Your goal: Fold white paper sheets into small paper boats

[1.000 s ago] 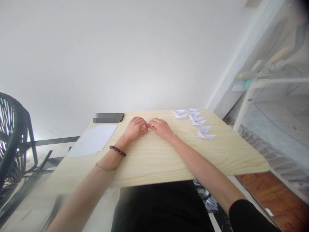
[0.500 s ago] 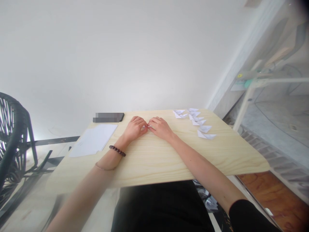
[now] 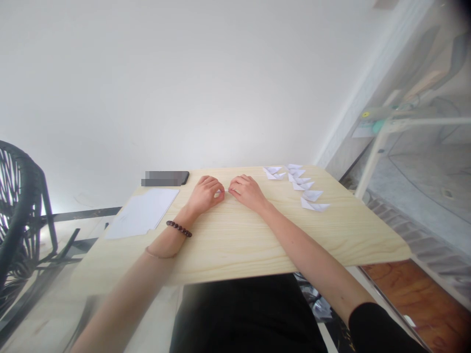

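Note:
Both my hands rest on a pale wooden table (image 3: 235,245) near its far middle. My left hand (image 3: 204,194), with a dark bead bracelet on the wrist, is curled and pinches one end of a small white paper piece (image 3: 225,190). My right hand (image 3: 248,191) is curled too and pinches the other end. The paper is mostly hidden between the fingertips. Several folded white paper shapes (image 3: 302,186) lie in rows just right of my right hand.
A sheet of white paper (image 3: 143,219) lies on the table's left part, a dark phone (image 3: 165,178) at the far edge behind it. A black wicker chair (image 3: 18,215) stands at the left. A white rack (image 3: 386,142) stands at the right beyond the table.
My fingertips have drawn slightly apart, so a little more of the small paper shows between them. The arms and everything else on the table stay as they were.

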